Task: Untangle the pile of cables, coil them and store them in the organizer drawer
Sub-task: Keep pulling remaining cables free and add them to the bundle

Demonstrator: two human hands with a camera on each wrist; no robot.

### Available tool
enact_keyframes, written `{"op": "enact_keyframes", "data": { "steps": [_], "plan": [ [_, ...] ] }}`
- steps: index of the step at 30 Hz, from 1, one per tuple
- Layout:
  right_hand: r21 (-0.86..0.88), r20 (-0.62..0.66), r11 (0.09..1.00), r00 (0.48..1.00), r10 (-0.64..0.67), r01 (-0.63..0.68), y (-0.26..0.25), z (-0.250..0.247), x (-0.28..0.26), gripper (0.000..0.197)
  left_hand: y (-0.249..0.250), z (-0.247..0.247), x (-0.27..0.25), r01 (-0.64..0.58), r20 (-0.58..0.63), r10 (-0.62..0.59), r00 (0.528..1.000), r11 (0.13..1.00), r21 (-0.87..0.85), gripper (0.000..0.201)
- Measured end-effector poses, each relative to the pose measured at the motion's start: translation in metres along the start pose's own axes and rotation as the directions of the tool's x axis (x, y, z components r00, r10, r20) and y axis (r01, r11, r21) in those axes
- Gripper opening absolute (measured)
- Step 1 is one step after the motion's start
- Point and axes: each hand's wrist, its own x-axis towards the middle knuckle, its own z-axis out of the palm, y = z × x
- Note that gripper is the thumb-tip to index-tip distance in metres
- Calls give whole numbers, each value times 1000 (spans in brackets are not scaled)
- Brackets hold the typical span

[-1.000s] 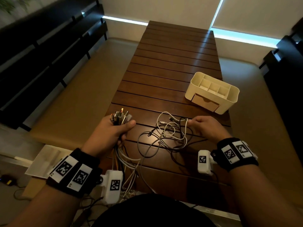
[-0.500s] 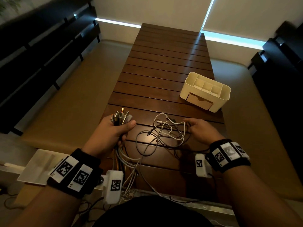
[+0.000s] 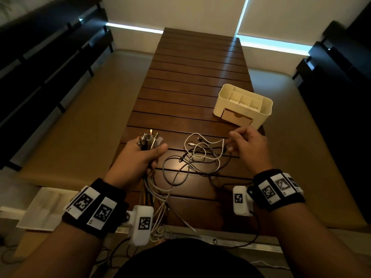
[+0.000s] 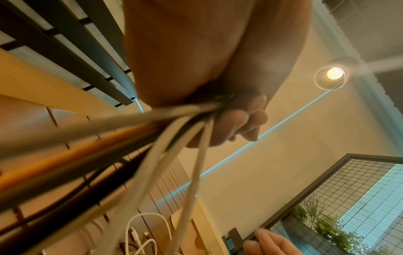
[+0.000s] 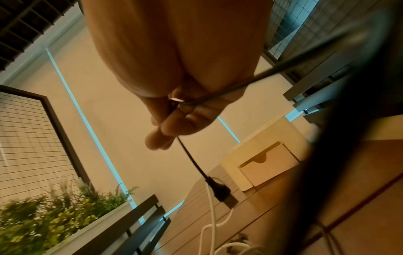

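The right hand [image 3: 248, 146] pinches a black cable [image 5: 193, 159] whose plug dangles over the tangle [image 3: 197, 155] on the table [image 3: 190, 77], while the left hand [image 3: 138, 157], just beside it, clenches the gathered plug ends [image 3: 149, 138].

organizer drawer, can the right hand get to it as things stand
Probably yes: the right hand hovers just in front of the closed drawer with only bare table between them. But its fingers pinch a black cable, so that must go first.
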Motion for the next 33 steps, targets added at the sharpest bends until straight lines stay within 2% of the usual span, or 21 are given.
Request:
{"op": "enact_keyframes", "data": {
  "steps": [3, 7, 12, 16, 20, 24, 26, 30, 33],
  "plan": [
    [88, 94, 996, 995, -29, 20, -9, 9, -6, 35, 0, 5, -1, -9, 5, 9, 1000, 1000, 6, 14],
    [194, 239, 980, 967, -90, 43, -24, 19, -20, 23, -1, 9, 1, -27, -20, 27, 999, 999, -26, 15],
    [274, 418, 961, 896, -150, 33, -36, 31, -35, 23, -1, 20, 7, -12, -25, 10, 1000, 996, -90, 11],
    [291, 541, 956, 830, -137, -32, -37, 30, -43, 21, -2, 25, 12, -20, -26, 18, 999, 996, -87, 25],
    [257, 637, 960, 766, -83, -110, -39, 27, -44, 13, -1, 30, 12, -17, 12, 18, 1000, 997, -77, 9],
    [209, 621, 967, 783, -16, -146, -45, 32, -45, 19, -1, 37, 12, -35, 33, 35, 999, 999, 0, 16],
    [153, 601, 980, 799, 8, -125, -46, 33, -44, 19, -2, 37, 13, -42, 30, 41, 999, 999, 20, 15],
    [134, 489, 988, 872, 2, -77, -46, 35, -38, 17, -3, 37, 12, -60, 53, 57, 997, 997, 42, 11],
    [149, 465, 988, 885, -27, -48, -49, 36, -35, 17, 3, 38, 7, -77, 140, 72, 988, 997, 28, 5]
  ]
}}
